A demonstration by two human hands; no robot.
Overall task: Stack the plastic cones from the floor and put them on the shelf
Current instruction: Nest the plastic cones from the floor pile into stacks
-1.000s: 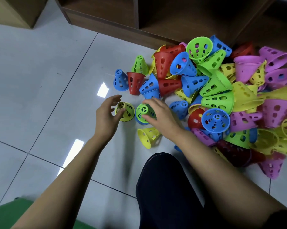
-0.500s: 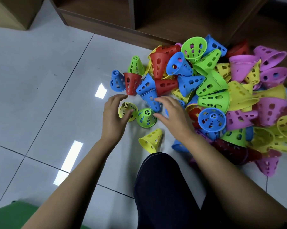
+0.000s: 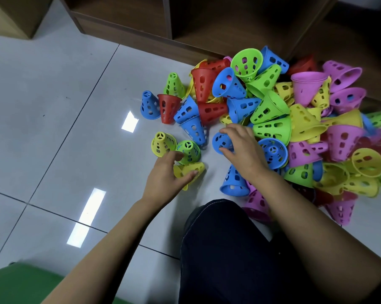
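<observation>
Fingers curled: left hand (image 3: 165,175) gripped yellow cone (image 3: 190,170), right hand (image 3: 242,148) blue cone (image 3: 220,141); nesting likely needed aligned tips.

"What's around you down there?"

"I'm on glossy pale-grey floor tiles (image 3: 53,110) with dark grout lines (image 3: 96,84). A brown wooden shelf unit (image 3: 128,34) stands at twelve o'clock, its low compartments open and shadowed, split by an upright divider (image 3: 165,16)."

"Anything else?"

"A tan cabinet corner (image 3: 12,16) at eleven, a green mat (image 3: 20,286) at seven. Two bright light reflections (image 3: 130,121) gleam on the tiles at nine and eight."
</observation>
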